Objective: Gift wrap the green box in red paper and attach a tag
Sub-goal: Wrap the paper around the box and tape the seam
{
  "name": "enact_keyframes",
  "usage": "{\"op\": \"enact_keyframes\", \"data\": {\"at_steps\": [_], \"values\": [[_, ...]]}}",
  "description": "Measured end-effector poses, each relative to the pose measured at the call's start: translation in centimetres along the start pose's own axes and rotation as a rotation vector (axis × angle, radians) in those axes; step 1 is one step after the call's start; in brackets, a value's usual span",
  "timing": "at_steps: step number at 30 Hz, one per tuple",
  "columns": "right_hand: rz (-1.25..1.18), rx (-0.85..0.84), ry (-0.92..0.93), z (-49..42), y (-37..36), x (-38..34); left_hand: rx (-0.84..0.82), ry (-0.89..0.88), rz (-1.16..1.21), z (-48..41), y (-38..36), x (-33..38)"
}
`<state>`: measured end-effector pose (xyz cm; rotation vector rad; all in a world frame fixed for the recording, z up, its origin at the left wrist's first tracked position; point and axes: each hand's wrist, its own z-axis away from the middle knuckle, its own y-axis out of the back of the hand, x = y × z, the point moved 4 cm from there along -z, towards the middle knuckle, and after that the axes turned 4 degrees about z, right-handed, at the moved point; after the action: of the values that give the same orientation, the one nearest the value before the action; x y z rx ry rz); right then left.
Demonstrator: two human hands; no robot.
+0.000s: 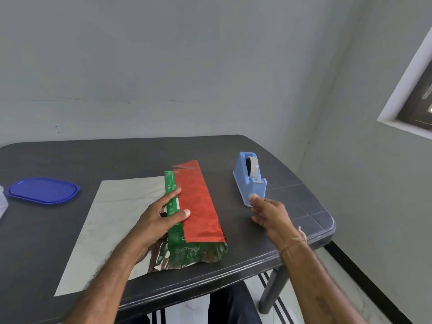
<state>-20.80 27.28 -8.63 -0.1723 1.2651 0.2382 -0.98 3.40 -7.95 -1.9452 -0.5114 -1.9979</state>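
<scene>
A long green box (171, 197) lies on the silvery underside of the wrapping paper (112, 218) in the middle of the table. A red flap of the paper (198, 206) is folded over the box from the right and covers most of its top. My left hand (156, 220) grips the box, thumb pressing the red edge, fingers on the green left side. My right hand (268, 213) is at the front of the light blue tape dispenser (249, 176), thumb and forefinger pinched on a small pale end of tape. No tag is visible.
A blue plastic lid (43, 190) lies at the far left of the dark table (93, 157), with a clear object (1, 202) cut off by the left edge. The table's rounded right corner is close to the dispenser. A grey wall stands behind, a window (416, 94) to the right.
</scene>
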Motion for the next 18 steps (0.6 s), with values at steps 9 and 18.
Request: {"op": "enact_keyframes", "data": {"at_steps": [9,18], "values": [[-0.384,-0.46,-0.068,4.3,-5.5,-2.1,0.137,-0.094,-0.032,0.8,-0.4,0.7],[-0.339,-0.639,-0.035,5.4,-10.5,-4.8,0.399,-0.363,-0.088,0.9,-0.4,5.1]]}}
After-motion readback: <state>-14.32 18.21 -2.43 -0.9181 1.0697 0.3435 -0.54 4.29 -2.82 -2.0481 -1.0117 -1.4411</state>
